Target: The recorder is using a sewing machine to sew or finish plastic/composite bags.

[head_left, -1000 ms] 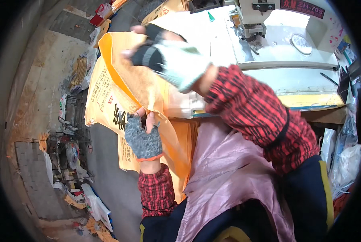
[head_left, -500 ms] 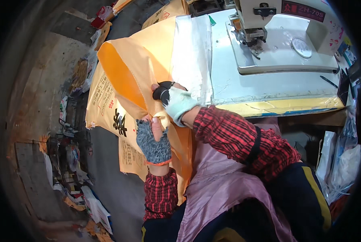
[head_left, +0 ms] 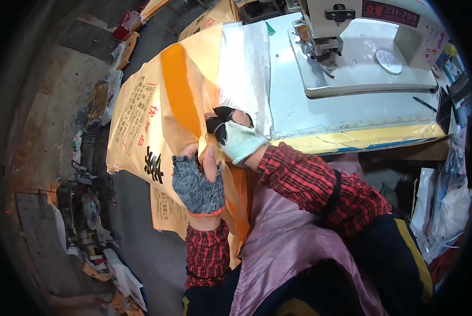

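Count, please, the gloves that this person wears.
2: a grey glove on the left hand and a pale glove on the right hand. Neither is fully hidden.

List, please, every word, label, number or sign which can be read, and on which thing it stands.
Wording is not copied here, only its place:
Orange bag: large black characters, red characters, smaller printed rows.
White machine: dark label with reddish characters; pink marks, unclear.
Lower bag: small print, partly covered, too small to read.
Bag at the back: print too small to read.
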Demonstrator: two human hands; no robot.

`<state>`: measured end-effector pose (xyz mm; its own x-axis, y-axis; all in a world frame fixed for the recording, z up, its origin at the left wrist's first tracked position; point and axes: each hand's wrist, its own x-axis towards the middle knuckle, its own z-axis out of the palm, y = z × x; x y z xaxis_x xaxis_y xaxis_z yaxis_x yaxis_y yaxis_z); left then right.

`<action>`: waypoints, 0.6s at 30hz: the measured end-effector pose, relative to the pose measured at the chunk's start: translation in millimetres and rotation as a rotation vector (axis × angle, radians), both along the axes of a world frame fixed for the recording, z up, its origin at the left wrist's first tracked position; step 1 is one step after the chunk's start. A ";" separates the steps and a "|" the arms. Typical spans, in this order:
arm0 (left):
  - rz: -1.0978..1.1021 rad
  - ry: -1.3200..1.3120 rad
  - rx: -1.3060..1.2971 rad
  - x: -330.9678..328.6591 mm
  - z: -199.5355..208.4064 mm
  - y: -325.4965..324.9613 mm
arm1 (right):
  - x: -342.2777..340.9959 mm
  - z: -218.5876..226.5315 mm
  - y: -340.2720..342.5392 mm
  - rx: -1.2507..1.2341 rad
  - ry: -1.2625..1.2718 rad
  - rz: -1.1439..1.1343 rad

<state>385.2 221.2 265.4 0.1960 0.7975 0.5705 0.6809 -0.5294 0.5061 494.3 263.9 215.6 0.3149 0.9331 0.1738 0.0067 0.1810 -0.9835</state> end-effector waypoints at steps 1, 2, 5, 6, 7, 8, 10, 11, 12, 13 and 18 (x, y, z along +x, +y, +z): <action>0.034 0.056 -0.012 -0.2 2.5 1.1 | 0.2 -2.8 1.4 0.002 -0.001 -0.002; 0.012 0.138 0.045 -4.1 0.3 5.3 | -0.7 -8.1 3.9 -0.030 0.099 0.017; -0.047 0.259 0.124 -6.6 1.0 10.1 | 2.8 -13.8 5.6 -0.166 0.186 0.068; -0.050 0.259 0.123 -7.6 1.9 11.6 | 1.6 -12.2 9.6 0.037 0.124 0.010; -0.074 0.336 0.103 -8.3 2.9 13.5 | 2.2 -10.3 11.7 0.239 0.061 -0.047; -0.098 0.413 0.083 -7.9 2.7 14.2 | 8.5 -10.1 9.7 -0.261 0.429 0.153; -0.109 0.370 0.018 -8.2 -2.3 14.7 | 13.6 7.1 12.5 -0.486 0.418 0.143; -0.116 0.323 -0.051 -9.1 -6.2 16.0 | 17.6 22.2 9.4 -0.614 0.405 0.174; -0.151 0.266 -0.045 -3.3 -6.0 14.8 | 19.5 24.9 8.3 -0.510 0.177 0.185; -0.159 0.267 -0.041 -2.7 -5.9 16.0 | 20.2 27.4 8.3 -0.404 -0.051 0.192; -0.289 0.426 0.265 -5.0 -5.1 6.2 | 5.4 14.5 7.0 -0.093 -0.291 -0.104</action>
<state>380.2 227.3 260.3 0.6410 0.5178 0.5666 0.6043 -0.7956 0.0434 499.7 270.9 230.1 0.3593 0.9146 0.1857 0.3037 0.0736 -0.9499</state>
